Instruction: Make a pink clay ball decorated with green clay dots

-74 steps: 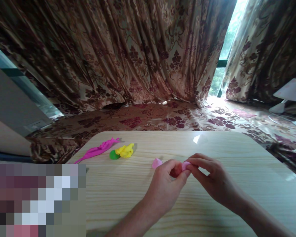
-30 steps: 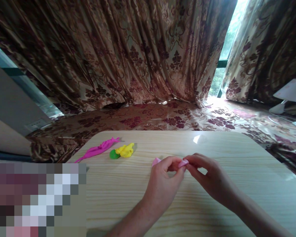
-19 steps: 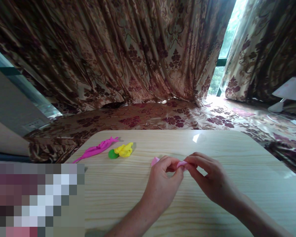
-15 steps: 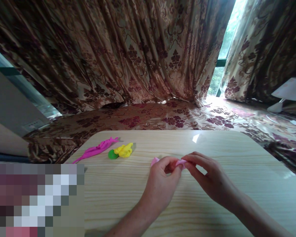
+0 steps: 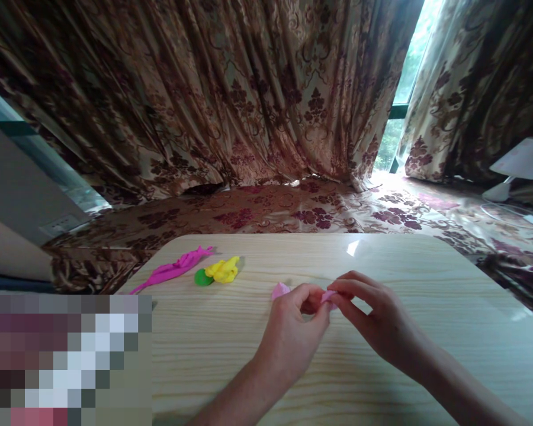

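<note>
A small piece of light pink modelling clay [image 5: 328, 296] is pinched between the fingertips of both hands, just above the table. My left hand [image 5: 291, 328] is closed on its left side with thumb and fingers. From the right, my right hand [image 5: 379, 310] grips the same piece between thumb and fingertips. The fingers cover most of the piece, so its full shape is hidden. Another light pink clay lump [image 5: 280, 290] lies just behind my left knuckles, partly covered by that hand.
At the back left of the wooden table [image 5: 382, 390] lies a long magenta clay strip [image 5: 175, 269]. Beside it, a crumpled yellow clay lump [image 5: 224, 270] touches a flat green piece [image 5: 203, 277]. A white lamp [image 5: 525, 160] stands beyond the table at right, before patterned curtains [image 5: 249, 89].
Both hands have shifted very slightly right with the pink clay between them. A little more of the pink lump behind my left hand shows. The other clay pieces stay put.
</note>
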Demonstrator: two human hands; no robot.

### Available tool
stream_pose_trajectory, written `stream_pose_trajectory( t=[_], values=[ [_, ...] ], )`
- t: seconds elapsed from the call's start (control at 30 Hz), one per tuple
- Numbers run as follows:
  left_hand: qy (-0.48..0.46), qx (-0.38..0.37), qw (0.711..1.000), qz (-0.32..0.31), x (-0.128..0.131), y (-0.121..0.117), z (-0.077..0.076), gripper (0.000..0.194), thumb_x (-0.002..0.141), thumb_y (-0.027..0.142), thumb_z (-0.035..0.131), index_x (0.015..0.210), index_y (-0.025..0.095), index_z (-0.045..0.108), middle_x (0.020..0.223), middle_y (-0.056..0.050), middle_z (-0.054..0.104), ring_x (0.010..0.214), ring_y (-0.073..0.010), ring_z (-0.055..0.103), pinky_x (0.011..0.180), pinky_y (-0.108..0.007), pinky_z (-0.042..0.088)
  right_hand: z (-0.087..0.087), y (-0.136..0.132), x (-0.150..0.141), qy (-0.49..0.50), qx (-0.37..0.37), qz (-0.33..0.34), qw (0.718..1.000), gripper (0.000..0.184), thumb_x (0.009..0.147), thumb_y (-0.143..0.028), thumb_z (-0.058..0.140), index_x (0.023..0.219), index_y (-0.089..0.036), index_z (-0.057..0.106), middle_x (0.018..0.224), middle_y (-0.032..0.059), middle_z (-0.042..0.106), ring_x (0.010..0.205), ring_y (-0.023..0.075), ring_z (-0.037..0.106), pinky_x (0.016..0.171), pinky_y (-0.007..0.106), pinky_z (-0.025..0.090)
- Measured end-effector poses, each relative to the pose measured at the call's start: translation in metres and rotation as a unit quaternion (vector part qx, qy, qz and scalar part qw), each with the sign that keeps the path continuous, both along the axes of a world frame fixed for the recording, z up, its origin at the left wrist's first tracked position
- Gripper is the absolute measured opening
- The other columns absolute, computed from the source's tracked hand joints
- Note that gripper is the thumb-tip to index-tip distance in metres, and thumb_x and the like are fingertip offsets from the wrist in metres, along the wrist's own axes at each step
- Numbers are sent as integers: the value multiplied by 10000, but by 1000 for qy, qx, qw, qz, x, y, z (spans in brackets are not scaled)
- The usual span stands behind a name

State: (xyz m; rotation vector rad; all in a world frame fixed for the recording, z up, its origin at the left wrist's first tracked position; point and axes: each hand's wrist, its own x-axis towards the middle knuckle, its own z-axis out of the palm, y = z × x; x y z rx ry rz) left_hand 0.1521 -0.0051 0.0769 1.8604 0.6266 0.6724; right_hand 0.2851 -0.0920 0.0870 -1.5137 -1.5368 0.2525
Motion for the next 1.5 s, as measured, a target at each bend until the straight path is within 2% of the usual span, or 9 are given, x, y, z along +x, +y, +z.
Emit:
stream_pose_trajectory(
  t=[0.2,0.47,0.63,0.8,0.93,1.1,1.17,1.33,1.5],
  values=[
    [13,51,999,-12,-1,0,5,167,829,228,510,828,202,675,781,-5,667,731,-133,589,722,-247,442,1,-1,-2,-19,3,10,1000,124,890,-160,495,819,-180,594,803,24,570,754,144,542,683,279,440],
    [-4,-28,1000,-4,-1,3,9,215,836,319,519,884,173,669,736,-25,648,693,-141,585,661,-248,461,3,3,1,7,-5,8,1000,73,872,-202,553,908,-213,615,841,12,588,742,134,549,670,264,456],
    [-4,76,997,32,-2,5,6,96,797,254,573,838,194,636,796,-6,627,756,-132,572,760,-258,450,-1,0,3,-12,12,7,1000,122,879,-174,532,929,-218,634,874,27,587,780,141,556,688,264,453],
    [20,111,994,-6,-5,5,13,172,841,272,522,743,192,639,734,0,599,732,-128,552,742,-253,421,1,-4,1,-37,25,5,999,116,878,-171,525,866,-195,639,828,36,598,765,149,556,677,271,453],
    [12,87,996,-33,-7,7,21,244,865,261,481,720,185,661,743,-8,619,747,-130,564,746,-246,408,2,-2,-2,6,11,1,1000,137,886,-199,519,814,-188,635,798,30,609,741,145,571,678,272,469],
    [-3,-24,1000,-14,-7,8,21,258,861,296,476,799,175,695,706,-16,638,690,-135,567,659,-232,422,0,0,-1,115,-36,-20,993,180,877,-285,544,1012,-194,620,899,41,658,774,157,624,667,272,512],
    [-7,-46,999,-5,-7,8,20,262,850,313,491,779,164,695,683,-17,640,672,-135,565,639,-227,424,0,0,1,132,-46,-6,990,187,879,-296,542,1009,-190,625,890,42,666,778,160,630,671,273,517],
    [-1,-38,999,-13,-5,8,19,236,820,346,536,777,159,674,704,-19,642,676,-134,565,633,-224,431,1,1,3,88,-16,-4,996,146,879,-266,544,932,-191,658,794,31,642,725,152,612,632,265,497],
    [-4,3,1000,11,-4,7,15,195,807,338,560,759,161,625,696,-5,604,676,-126,563,645,-223,439,1,2,0,72,3,7,997,155,860,-226,570,998,-196,631,879,39,620,746,149,595,641,272,493]
  ],
)
